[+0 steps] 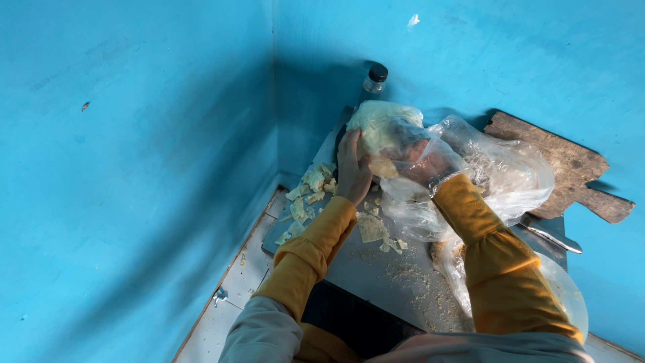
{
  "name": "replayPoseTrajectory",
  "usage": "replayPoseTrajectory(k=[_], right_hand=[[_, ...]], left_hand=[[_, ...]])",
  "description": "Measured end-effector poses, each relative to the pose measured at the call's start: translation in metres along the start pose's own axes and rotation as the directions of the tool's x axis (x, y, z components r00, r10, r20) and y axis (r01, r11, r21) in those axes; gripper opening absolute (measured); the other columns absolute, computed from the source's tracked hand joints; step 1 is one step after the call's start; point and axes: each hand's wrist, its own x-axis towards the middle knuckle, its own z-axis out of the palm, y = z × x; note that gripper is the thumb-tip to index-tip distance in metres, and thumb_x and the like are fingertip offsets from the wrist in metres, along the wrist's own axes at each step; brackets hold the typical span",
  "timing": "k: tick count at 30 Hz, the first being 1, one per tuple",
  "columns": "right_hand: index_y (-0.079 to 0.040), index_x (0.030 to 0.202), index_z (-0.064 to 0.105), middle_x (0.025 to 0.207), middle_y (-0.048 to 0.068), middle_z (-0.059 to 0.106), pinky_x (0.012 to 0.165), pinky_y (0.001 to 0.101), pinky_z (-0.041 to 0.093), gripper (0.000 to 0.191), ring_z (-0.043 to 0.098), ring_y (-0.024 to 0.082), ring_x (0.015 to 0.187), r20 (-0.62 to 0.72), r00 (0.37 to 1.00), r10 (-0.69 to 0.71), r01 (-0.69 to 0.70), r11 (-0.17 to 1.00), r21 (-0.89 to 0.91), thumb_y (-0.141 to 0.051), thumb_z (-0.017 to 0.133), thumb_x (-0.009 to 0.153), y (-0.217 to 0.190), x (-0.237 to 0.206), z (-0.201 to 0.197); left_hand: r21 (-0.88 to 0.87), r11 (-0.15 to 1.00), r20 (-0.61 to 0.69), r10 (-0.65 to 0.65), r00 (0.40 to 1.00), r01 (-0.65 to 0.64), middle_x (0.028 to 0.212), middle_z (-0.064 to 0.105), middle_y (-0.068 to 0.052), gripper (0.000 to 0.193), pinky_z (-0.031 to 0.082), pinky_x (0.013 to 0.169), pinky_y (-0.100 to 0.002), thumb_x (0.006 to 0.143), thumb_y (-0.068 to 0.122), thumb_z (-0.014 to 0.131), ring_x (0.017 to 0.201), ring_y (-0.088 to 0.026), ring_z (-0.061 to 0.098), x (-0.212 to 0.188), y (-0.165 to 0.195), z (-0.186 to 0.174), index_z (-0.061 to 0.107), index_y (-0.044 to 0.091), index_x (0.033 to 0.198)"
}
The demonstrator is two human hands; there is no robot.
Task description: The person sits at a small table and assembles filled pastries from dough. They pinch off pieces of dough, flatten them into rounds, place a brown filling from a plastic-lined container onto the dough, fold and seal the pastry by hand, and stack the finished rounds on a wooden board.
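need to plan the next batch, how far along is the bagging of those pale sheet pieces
Partly done. The clear plastic bag already holds a bulging pale mass. In hand: the right hand is inside the bag, and the left hand steadies it from outside. Left: loose pale pieces and crumbs lie scattered on the grey board.

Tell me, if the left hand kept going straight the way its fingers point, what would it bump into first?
The left hand already rests against the clear plastic bag of pale yellowish pieces, so that comes first. Further along that line stands a small dark-capped bottle by the blue wall, though depth is hard to judge.
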Motion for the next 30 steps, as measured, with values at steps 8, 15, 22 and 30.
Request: replayPoseTrajectory(k=[8,15,22,30], right_hand=[[-0.001,0.128,0.059,0.105,0.02,0.073,0.076,0.0425,0.058,0.069,0.071,0.031,0.084,-0.052,0.999,0.0,-0.012,0.971,-0.239,-0.064,0.051,0.099,-0.014,-0.004,-0.019],[-0.004,0.099,0.069,0.09,0.015,0.067,0.061,0.0365,0.057,0.028,0.064,0.023,0.072,-0.276,0.872,-0.404,0.277,0.873,-0.401,-0.03,0.06,0.096,0.014,0.002,-0.013],[-0.001,0.109,0.067,0.078,0.015,0.063,0.044,0.0371,0.056,0.041,0.061,0.021,0.053,-0.186,0.981,-0.058,-0.027,0.905,-0.425,-0.041,0.059,0.104,0.028,-0.004,0.005],[-0.003,0.154,0.036,0.131,0.021,0.066,0.067,0.0438,0.057,0.065,0.069,0.027,0.076,0.044,0.998,-0.044,0.05,0.988,-0.145,-0.021,0.062,0.097,-0.001,-0.161,0.031]], left_hand=[[0.08,0.995,-0.018,0.053,0.998,-0.052,0.165,0.029,-0.02,0.07,0.024,0.127,-0.05,0.09,-0.011,0.051,0.156,-0.039,0.024,0.0,0.013,0.0,0.031,0.001,0.155],[-0.168,0.961,-0.157,-0.244,0.957,0.217,0.142,0.051,-0.023,0.048,0.044,0.111,-0.047,0.108,0.033,0.045,0.128,-0.034,0.054,0.012,0.025,0.007,0.046,-0.002,0.141],[-0.625,0.627,0.092,-0.531,0.842,0.465,0.139,0.057,-0.021,0.087,0.051,0.097,-0.046,0.095,0.072,0.047,0.117,-0.028,0.06,0.028,0.017,-0.003,0.052,-0.002,0.141],[-0.835,0.27,0.49,-0.032,0.871,0.479,0.157,0.041,-0.022,0.094,0.049,0.114,-0.049,0.098,0.075,0.04,0.14,-0.035,0.05,-0.083,0.037,-0.024,0.02,0.009,0.162]])
